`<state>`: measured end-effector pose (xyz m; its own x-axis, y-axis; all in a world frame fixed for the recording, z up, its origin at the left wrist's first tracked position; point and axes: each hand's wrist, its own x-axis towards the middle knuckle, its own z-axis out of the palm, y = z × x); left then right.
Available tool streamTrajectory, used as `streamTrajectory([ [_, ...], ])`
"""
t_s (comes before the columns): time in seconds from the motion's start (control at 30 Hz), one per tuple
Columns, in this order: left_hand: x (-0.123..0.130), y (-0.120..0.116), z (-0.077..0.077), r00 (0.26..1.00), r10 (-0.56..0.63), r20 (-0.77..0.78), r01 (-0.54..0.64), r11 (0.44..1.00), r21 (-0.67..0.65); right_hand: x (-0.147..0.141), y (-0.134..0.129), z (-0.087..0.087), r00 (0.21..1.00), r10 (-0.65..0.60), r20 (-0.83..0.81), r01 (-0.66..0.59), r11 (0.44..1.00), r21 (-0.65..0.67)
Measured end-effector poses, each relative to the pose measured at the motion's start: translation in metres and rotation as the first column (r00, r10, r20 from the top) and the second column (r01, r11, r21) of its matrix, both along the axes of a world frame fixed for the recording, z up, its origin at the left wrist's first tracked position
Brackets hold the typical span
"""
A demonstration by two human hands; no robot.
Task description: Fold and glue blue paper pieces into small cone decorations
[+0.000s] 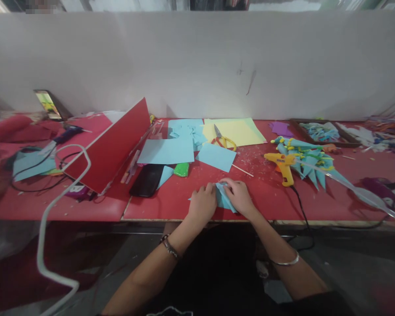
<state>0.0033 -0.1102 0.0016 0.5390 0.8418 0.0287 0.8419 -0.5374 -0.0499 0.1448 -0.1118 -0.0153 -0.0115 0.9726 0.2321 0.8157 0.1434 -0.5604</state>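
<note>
My left hand (pixel 203 202) is partly closed, palm down, fingers bent and tips at the upper left part of the folded blue paper (pixel 223 198); its thumb is hidden, so I cannot tell whether it pinches. My right hand (pixel 239 197) is also partly closed, with the thumb laid on the paper and the fingers curled about its top right edge, taking hold of it. The paper lies between both hands, near the front edge of the red tabletop (pixel 164 211), one pale blue point showing left of my left hand. Beyond the hands I record a thin stick (pixel 242 170), a blue sheet (pixel 216 157) and yellow-handled scissors (pixel 225 139). To the left are a green packet (pixel 181 169) and a black phone (pixel 146 181); to the right, a yellow glue gun (pixel 283 167).
</note>
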Motion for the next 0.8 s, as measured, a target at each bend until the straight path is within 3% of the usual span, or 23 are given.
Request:
streamTrajectory([
  [0.27, 0.003, -0.001, -0.003, 0.999, 0.025, -0.023, -0.025, 1.000, -0.008, 0.004, -0.004, 0.000, 0.998, -0.066, -0.016, 0.066, 0.998, -0.006],
  [0.47, 0.003, -0.001, -0.004, 0.999, 0.018, -0.051, -0.018, 1.000, 0.007, 0.009, -0.013, -0.003, 0.995, -0.026, -0.094, 0.019, 0.997, -0.071],
  [0.8, 0.006, -0.005, -0.002, 0.995, 0.024, -0.095, -0.023, 1.000, 0.005, 0.011, -0.023, -0.004, 0.998, -0.066, 0.009, 0.067, 0.997, -0.042],
])
